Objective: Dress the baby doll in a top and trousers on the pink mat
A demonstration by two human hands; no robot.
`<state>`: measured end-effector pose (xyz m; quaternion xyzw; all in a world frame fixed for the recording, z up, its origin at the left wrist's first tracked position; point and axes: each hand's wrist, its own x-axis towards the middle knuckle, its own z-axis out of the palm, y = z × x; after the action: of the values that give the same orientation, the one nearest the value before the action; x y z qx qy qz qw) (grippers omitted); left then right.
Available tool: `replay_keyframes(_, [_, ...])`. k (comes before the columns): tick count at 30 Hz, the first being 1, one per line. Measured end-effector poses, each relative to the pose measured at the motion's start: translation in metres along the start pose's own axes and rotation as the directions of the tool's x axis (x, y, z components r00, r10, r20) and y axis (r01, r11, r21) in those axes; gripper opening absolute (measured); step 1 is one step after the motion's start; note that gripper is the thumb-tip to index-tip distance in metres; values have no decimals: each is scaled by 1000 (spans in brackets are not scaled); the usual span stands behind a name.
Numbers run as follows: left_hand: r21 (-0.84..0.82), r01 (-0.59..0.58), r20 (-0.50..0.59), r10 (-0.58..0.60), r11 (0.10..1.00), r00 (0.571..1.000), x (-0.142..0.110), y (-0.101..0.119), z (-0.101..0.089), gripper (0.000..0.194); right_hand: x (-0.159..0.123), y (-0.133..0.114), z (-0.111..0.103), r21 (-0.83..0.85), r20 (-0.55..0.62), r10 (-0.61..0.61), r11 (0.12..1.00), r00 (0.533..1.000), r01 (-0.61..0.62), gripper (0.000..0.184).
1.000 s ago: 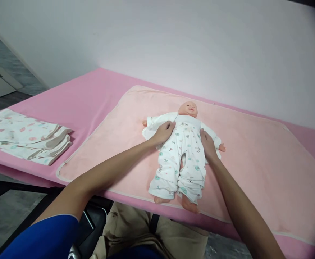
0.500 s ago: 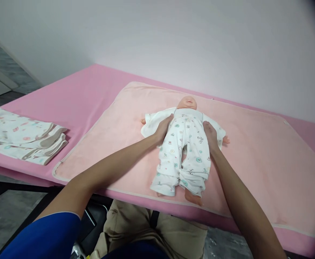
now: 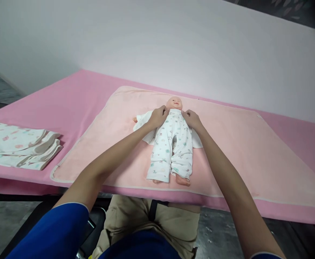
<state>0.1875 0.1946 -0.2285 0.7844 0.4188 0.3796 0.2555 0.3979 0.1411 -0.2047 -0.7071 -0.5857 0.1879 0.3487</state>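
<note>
Now both hands have gone up the doll [image 3: 175,103] to the top of its trousers [image 3: 163,144]: the left hand [image 3: 158,117] at one upper corner, just beside the neck, the right hand [image 3: 192,119] at the other. Half a second ago they lay lower, flatter against its sides. Each is now curled narrow, thumb and fingers close together at the cloth; whether either really pinches it, I cannot tell. That puts the handling at the waistband, which already reaches nearly to the chin, so the trousers look fully drawn up. The doll lies on its back on the mat [image 3: 241,144], head towards the table's [image 3: 65,100] far edge, feet near its front edge. Compared with the earlier frame, the doll's hand on the right hand's side has gone from sight, and both feet now show below the cuffs, where one was nearly covered. The shirt [image 3: 144,126] spreads out from under the trousers on both sides. The folded cloths [image 3: 17,142] lie as before, off the mat, by the table's front left edge.
</note>
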Motion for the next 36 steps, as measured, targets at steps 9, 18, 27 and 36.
replay_keyframes(9, [298, -258, 203, 203, 919, 958, -151, 19, -77, 25, -201, -51, -17, -68, 366, -516, 815, 774, 576, 19])
replay_keyframes(18, [120, -178, 462, 104, 977, 881, -272, 38, -87, 40, -282, -19, 33, -316, 284, -496, 760, 821, 568, 19])
replay_keyframes(27, [188, -354, 278, 296, 916, 914, -306, 44, -78, 22, -325, -11, 30, -193, -4, -490, 855, 871, 481, 19])
replay_keyframes(36, [349, -400, 252, 326, 847, 911, -306, 88, -63, 29, -335, 38, -2, -236, -143, -403, 901, 904, 365, 30])
